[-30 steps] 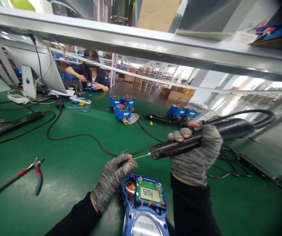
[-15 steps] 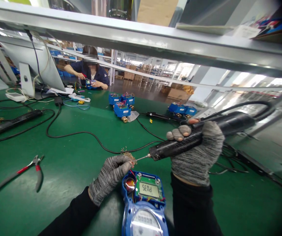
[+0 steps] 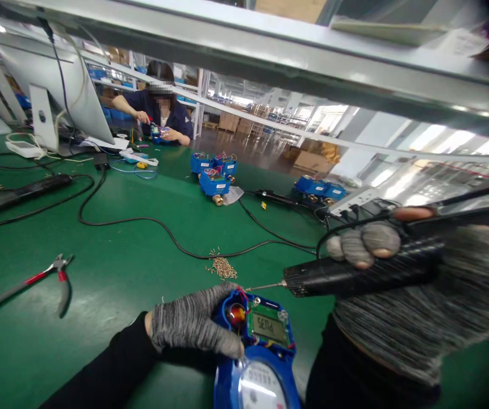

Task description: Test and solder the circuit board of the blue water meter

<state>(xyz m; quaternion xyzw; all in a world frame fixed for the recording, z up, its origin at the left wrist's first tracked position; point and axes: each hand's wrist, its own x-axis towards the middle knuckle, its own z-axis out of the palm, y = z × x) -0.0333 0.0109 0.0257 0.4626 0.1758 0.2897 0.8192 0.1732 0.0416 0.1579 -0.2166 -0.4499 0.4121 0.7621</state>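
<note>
A blue water meter (image 3: pixel 256 363) with an open green circuit board and small display lies at the bottom centre. My left hand (image 3: pixel 193 325), in a grey knit glove, is wrapped round the meter's left side. My right hand (image 3: pixel 401 267), also gloved, grips a black electric screwdriver (image 3: pixel 355 272). Its thin bit points left, with the tip just above the meter's top edge. A small heap of brass screws (image 3: pixel 222 266) lies on the green mat just beyond the meter.
Red-handled pliers (image 3: pixel 44 279) lie at left. Black cables (image 3: pixel 142 227) snake across the green mat (image 3: pixel 120 272). More blue meters (image 3: pixel 212 176) stand further back. A monitor (image 3: pixel 52 96) is at far left, a co-worker (image 3: pixel 159 116) sits beyond, and a metal shelf rail (image 3: pixel 270 51) runs overhead.
My left hand left the screw pile and came down onto the meter's side. My right hand with the screwdriver moved right and closer to the camera, its bit now lower, at the meter.
</note>
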